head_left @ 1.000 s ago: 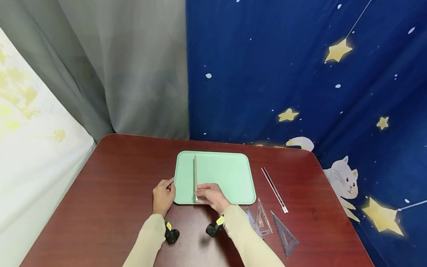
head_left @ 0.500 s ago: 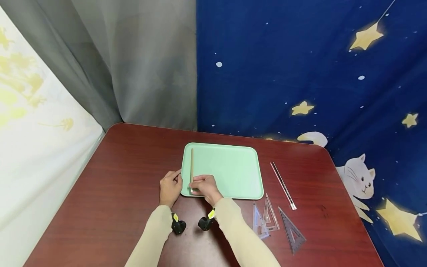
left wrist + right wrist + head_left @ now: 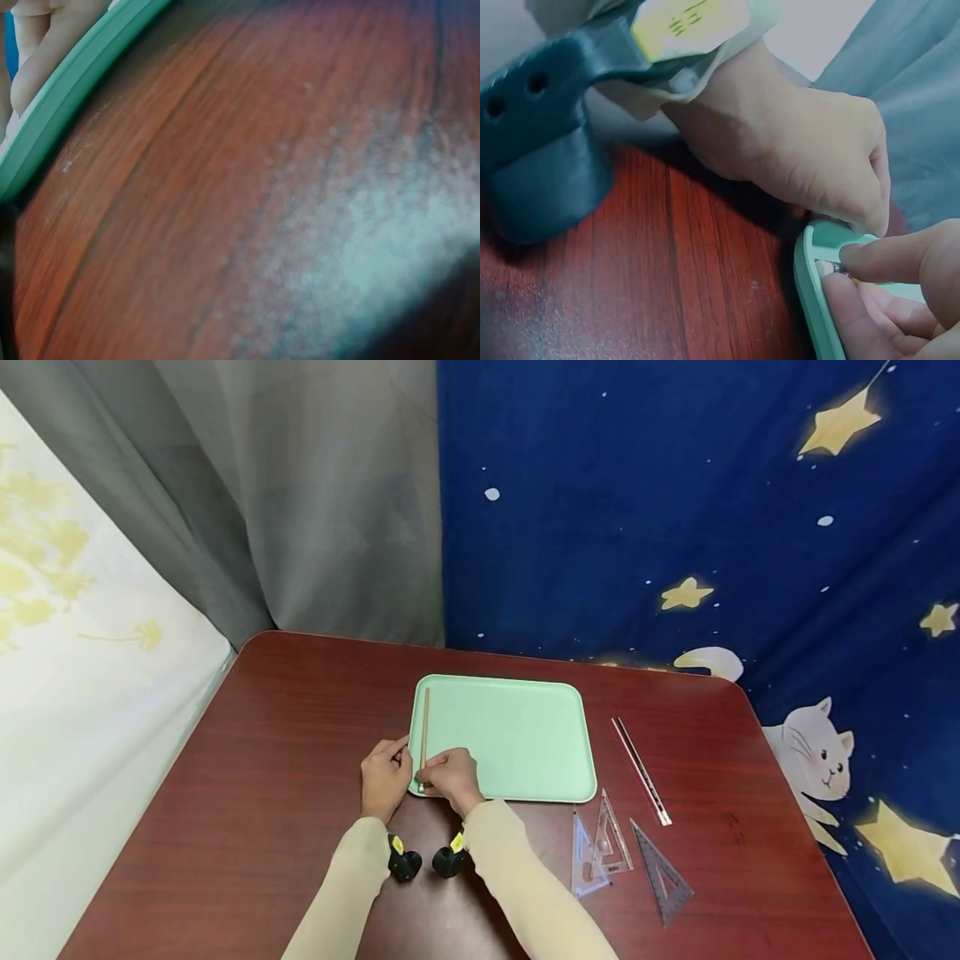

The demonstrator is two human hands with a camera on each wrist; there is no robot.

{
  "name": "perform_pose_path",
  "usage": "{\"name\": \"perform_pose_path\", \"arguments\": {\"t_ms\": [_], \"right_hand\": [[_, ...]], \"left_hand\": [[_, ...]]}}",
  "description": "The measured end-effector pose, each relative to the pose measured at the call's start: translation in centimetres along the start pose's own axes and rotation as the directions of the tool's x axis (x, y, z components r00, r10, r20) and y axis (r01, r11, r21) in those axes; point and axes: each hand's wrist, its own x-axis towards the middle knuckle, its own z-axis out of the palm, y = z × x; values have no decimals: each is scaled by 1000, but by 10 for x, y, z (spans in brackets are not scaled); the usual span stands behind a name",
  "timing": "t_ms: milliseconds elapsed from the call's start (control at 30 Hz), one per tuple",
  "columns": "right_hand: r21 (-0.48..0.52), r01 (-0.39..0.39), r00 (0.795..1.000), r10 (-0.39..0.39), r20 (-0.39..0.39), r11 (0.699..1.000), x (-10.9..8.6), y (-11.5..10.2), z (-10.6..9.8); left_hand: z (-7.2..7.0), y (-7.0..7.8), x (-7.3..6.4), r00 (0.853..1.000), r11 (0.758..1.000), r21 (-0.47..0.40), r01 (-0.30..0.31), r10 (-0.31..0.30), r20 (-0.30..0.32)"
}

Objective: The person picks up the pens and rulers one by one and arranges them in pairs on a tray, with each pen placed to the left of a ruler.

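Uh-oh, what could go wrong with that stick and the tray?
The stick might roll when let go; the right hand pinches only its near end. The tray could slide if the left hand, at its edge, pushes. The right sleeve might bump the blue triangle near it.

Table point(image 3: 285, 760): glossy wood-grain | tray point(image 3: 517, 735): smooth plastic | grey curtain point(image 3: 337, 510): cloth

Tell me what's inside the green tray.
Within the green tray, along its left side, is one pencil; the right hand pinches it near its white-tipped end. That hand covers part of the pencil and the tray floor beneath, so anything there cannot be seen.
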Motion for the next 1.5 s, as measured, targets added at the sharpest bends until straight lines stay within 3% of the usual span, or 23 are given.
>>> {"name": "perform_pose_path", "arguments": {"t_ms": [200,300,467,633,800,1067,1167,1500], "right_hand": [[-163,72,997,-77,-24,984,0,3,2],[-190,112,993,-116,-11,975,0,0,1],[-116,91,996,-89,22,989,-3,-5,-1],[0,37,993,-37,109,999,-7,0,-8],[115,-31,979,7,204,993,-14,6,-29],[159,-47,959,0,285,986,-24,13,-67],[150,-45,956,-2,295,988,-27,16,-80],[189,-59,973,14,231,980,-38,30,-126]], "left_hand": [[1,-2,-2,1000,1000,10,-17,17,0],[1,-3,1,999,999,12,-44,44,-12],[-1,-4,4,998,998,13,-53,54,-30],[-4,-6,2,996,998,19,-65,66,-60],[-5,-5,1,994,997,12,-83,83,-66],[-6,-4,-1,997,998,-4,-58,58,-47],[-4,-3,-1,998,999,-7,-52,52,-36],[2,-2,2,998,998,-4,-55,55,-39]]}}
